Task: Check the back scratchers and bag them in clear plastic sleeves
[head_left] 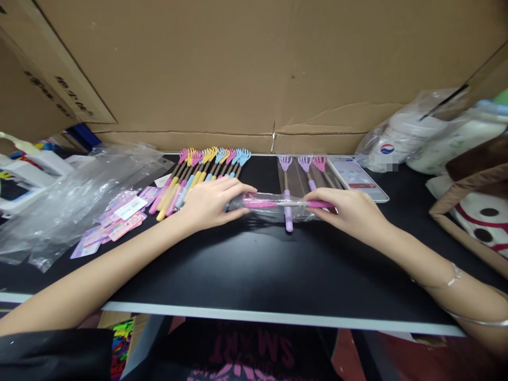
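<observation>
Held level above the black table [222,270] is a pink back scratcher [262,202], its head pointing left inside a clear plastic bag [273,198]. The fingers of my left hand [214,203] pinch the bag's left end near the scratcher head. My right hand [345,209] grips the pink handle at the other end, its thumb below and fingers above. Behind and beneath the bag lies a purple back scratcher [288,211], partly hidden. Left of it, next to my left hand, rests a row of several pink, yellow and blue back scratchers [198,174].
Clear plastic bags [87,185] and small printed cards [119,217] are at left. More back scratchers [305,165] in bags lie beside a phone [357,180]. A bagged cup [400,140] and a brown-handled bag [476,211] stand at right. Cardboard [238,69] walls the back.
</observation>
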`<control>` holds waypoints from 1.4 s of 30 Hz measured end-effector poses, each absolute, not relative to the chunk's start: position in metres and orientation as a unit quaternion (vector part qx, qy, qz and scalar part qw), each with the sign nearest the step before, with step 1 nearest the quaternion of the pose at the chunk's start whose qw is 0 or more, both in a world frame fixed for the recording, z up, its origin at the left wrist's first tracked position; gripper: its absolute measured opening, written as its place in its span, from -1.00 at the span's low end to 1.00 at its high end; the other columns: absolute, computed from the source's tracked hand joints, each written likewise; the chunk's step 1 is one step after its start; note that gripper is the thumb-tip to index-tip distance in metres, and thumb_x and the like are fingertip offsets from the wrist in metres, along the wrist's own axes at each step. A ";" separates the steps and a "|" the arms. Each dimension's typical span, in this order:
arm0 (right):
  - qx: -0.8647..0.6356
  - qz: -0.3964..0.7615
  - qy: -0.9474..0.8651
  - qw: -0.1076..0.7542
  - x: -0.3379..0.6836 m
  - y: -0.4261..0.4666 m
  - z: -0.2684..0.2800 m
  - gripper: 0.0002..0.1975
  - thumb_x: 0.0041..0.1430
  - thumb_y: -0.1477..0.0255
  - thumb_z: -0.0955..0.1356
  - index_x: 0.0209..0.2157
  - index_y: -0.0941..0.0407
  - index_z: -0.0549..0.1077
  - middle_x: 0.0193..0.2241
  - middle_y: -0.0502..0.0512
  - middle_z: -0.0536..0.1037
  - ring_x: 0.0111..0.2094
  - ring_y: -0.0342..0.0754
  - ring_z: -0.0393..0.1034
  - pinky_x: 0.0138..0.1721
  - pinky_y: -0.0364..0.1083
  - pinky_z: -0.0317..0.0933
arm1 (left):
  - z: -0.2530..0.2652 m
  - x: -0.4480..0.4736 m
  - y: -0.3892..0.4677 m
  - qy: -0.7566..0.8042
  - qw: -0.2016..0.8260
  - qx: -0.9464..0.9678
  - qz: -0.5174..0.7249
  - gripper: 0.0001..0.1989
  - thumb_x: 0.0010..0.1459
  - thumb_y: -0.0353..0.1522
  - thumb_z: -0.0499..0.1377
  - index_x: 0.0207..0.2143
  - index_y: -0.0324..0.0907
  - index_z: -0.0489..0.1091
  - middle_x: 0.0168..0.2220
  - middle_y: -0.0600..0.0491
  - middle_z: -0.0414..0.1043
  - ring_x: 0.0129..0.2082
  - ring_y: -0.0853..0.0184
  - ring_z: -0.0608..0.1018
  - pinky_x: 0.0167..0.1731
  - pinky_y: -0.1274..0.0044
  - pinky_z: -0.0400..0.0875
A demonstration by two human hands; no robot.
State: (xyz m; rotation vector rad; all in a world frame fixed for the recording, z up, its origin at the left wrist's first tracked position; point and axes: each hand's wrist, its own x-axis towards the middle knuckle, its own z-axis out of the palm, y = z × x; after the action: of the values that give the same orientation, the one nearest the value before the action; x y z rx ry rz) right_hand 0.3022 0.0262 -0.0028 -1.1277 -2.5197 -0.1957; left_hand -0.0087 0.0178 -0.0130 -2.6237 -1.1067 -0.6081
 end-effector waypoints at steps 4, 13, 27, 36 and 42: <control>-0.381 -0.121 -0.895 0.199 0.299 0.022 -0.004 -0.81 0.27 0.40 0.25 -0.24 0.05 0.50 -0.36 0.00 0.62 -0.39 -0.11 0.49 -0.51 -0.15 0.07 | -0.016 -0.007 0.017 -0.377 0.096 -0.898 -0.204 -0.60 0.24 -0.05 0.10 0.02 -0.06 0.36 -0.10 0.08 0.51 -0.17 0.31 0.55 -0.28 0.54 0.33; -0.379 -0.210 -0.879 0.199 0.292 0.016 -0.007 -0.71 0.35 0.39 0.18 -0.24 0.06 0.53 -0.42 0.04 0.59 -0.37 -0.12 0.46 -0.52 -0.12 0.01 | -0.019 -0.003 0.014 -0.376 0.130 -0.894 -0.207 -0.71 0.25 -0.16 0.08 -0.06 -0.09 0.39 -0.16 0.09 0.52 -0.23 0.34 0.54 -0.33 0.53 0.30; -0.489 -0.015 -0.859 0.149 0.311 0.031 0.008 -0.77 0.15 0.15 0.35 -0.31 0.00 0.53 -0.56 -0.06 0.54 -0.56 -0.11 0.38 -0.59 -0.17 0.01 | -0.012 -0.010 0.020 -0.425 0.170 -0.866 -0.200 -0.76 0.19 -0.27 0.11 -0.12 -0.16 0.36 -0.16 0.00 0.50 -0.15 0.21 0.51 -0.19 0.41 0.26; -0.436 0.113 -0.873 0.187 0.311 0.037 0.002 -0.71 0.23 0.14 0.27 -0.28 0.06 0.47 -0.54 -0.05 0.48 -0.54 -0.14 0.30 -0.49 -0.16 0.08 | -0.019 -0.014 0.026 -0.398 0.158 -0.879 -0.209 -0.73 0.23 -0.25 0.13 -0.05 -0.14 0.33 -0.10 0.01 0.47 -0.09 0.23 0.49 -0.14 0.43 0.23; -0.416 0.096 -0.879 0.214 0.300 0.029 -0.003 -0.75 0.25 0.20 0.27 -0.27 0.06 0.44 -0.43 0.01 0.55 -0.47 -0.11 0.37 -0.44 -0.15 0.11 | -0.020 -0.008 0.019 -0.369 0.159 -0.890 -0.217 -0.72 0.28 -0.23 0.10 -0.01 -0.13 0.32 -0.04 0.00 0.45 -0.04 0.24 0.47 -0.12 0.44 0.23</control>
State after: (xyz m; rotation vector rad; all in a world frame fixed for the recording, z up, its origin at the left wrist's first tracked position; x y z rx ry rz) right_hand 0.3003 0.0285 -0.0035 -1.1546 -2.4378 0.2660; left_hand -0.0077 0.0192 -0.0197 -2.5436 -1.0540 -0.6190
